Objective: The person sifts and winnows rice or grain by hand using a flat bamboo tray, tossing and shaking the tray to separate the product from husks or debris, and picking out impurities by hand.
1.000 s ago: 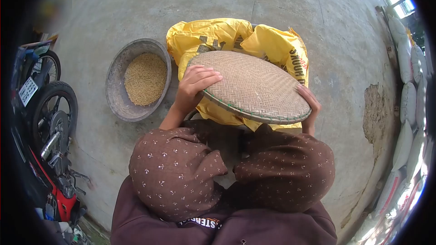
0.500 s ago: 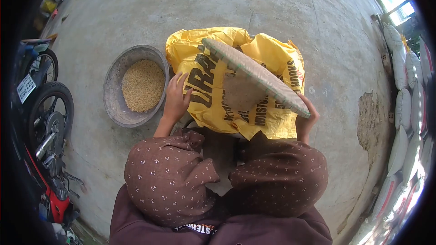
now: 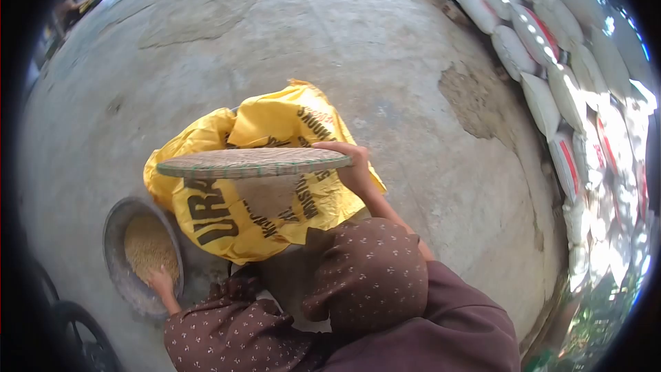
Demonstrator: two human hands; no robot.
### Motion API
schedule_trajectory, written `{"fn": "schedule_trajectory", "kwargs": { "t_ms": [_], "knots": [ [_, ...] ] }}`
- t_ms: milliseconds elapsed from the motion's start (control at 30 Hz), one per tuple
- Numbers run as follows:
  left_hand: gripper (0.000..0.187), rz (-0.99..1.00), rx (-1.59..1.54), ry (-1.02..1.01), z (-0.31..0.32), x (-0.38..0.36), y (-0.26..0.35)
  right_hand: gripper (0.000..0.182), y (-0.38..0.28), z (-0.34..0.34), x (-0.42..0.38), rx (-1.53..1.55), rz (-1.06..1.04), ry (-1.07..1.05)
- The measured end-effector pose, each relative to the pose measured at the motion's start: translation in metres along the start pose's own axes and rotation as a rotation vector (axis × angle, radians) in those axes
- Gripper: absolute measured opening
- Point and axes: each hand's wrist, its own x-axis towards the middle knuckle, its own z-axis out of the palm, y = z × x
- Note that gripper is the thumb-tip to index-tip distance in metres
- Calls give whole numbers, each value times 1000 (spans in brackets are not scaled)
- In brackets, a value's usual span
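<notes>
My right hand (image 3: 350,160) grips the right edge of a round woven winnowing tray (image 3: 255,162) with a green-stitched rim. The tray is seen almost edge-on, above a yellow printed sack (image 3: 200,210) spread out in front of me. To the left of the sack stands a grey basin (image 3: 113,248) with a heap of pale grain (image 3: 146,244) in it. My left hand (image 3: 162,280) reaches over the near side of the basin into the grain, fingers stretched out and apart; their tips are hard to make out.
Stacked white sacks (image 3: 540,100) line the right side. A rough, broken patch (image 3: 475,100) marks the concrete floor near them. A dark motorcycle wheel (image 3: 79,337) shows at the lower left.
My left hand has gone from beside the yellow sack into the grain in the basin. The tray, still in my right hand, has turned to nearly level. My view has swung to the right.
</notes>
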Motion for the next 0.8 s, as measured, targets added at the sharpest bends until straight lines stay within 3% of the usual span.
{"fn": "schedule_trajectory", "kwargs": {
  "t_ms": [67, 100, 133, 233, 300, 467, 733, 800],
  "knots": [
    [72, -15, 136, -159, 16, 16, -8, 26, 2, -2, -4, 107, 67, 65],
    [73, -19, 49, -292, 15, 24, -5, 22, 7, -1, -5, 190, 111, 107],
    [57, 58, 97, -47, 35, 29, -7, 17, 13, 0, -5, 261, 167, 156],
    [55, 252, 21, -69, 37, 38, 121, 13, 22, -7, -2, 468, 371, 282],
    [52, 372, -32, -90, 41, 31, 191, 16, 57, -1, -3, 550, 389, 399],
    [47, 612, -125, -112, 28, 15, 308, 20, 42, -20, 4, 560, 512, 591],
    [39, 906, -222, -198, 35, -26, 402, 34, 94, -31, -24, 449, 779, 684],
    [37, 945, -252, -208, 37, -27, 415, 46, 103, -29, -29, 506, 822, 773]
  ]
}}
